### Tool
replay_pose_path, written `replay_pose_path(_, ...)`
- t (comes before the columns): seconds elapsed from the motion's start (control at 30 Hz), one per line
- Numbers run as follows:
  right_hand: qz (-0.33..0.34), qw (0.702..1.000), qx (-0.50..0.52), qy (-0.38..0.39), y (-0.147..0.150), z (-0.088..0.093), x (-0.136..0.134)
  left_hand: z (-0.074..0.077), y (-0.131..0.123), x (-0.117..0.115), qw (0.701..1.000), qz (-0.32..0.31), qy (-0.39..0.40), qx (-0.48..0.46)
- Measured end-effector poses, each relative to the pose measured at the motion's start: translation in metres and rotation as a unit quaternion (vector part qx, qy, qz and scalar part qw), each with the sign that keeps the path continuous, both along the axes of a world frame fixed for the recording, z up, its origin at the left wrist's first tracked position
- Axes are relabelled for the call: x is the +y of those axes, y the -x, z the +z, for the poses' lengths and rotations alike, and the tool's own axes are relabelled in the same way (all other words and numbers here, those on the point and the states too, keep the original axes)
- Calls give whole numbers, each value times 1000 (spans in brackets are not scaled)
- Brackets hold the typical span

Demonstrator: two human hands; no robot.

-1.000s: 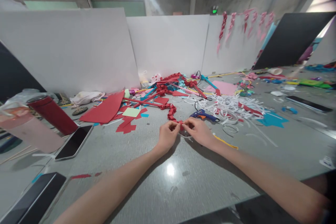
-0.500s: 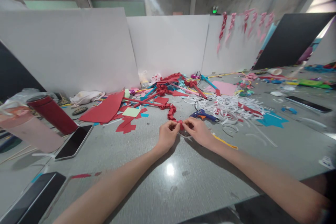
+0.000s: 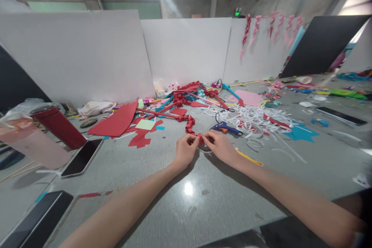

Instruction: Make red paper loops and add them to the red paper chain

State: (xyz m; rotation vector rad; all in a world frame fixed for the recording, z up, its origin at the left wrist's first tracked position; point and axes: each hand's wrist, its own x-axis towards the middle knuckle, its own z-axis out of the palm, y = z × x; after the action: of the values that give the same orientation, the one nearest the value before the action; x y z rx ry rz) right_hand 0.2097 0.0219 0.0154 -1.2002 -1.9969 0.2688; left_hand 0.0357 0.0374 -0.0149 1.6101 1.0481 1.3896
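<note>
My left hand [image 3: 185, 151] and my right hand [image 3: 219, 145] meet over the grey table [image 3: 186, 201], fingers pinched together on the near end of a folded red paper chain [image 3: 190, 123]. The chain runs away from my hands toward a heap of red paper pieces [image 3: 186, 95] at the back. A blue glue gun [image 3: 225, 127] lies just beyond my right hand, and a yellow strip [image 3: 250, 157] lies beside my right wrist.
A phone [image 3: 81, 157] lies at left beside a red flask [image 3: 59, 126] and a pink bottle [image 3: 31, 143]; another dark device [image 3: 37, 221] sits at the near left corner. White paper shreds [image 3: 255, 118] spread at right. White boards [image 3: 186, 48] wall the back.
Both hands stay pinched on the end of the red chain with only slight finger shifts. The camera view has tipped very slightly.
</note>
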Motion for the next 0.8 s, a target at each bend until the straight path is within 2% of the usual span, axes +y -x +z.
replay_pose_path(0.2,-16,1000,8,-15,-1,-1,1,-1,0,0,1000,1,3,-6)
replay_pose_path(0.4,-40,998,37,-19,-6,5,1,2,1,0,1000,10,7,-7)
replay_pose_path(0.67,-31,999,44,-6,-5,5,0,5,1,-1,1000,11,14,-12)
replay_pose_path(0.8,-11,998,52,28,-3,2,2,5,2,-1,1000,6,11,-10)
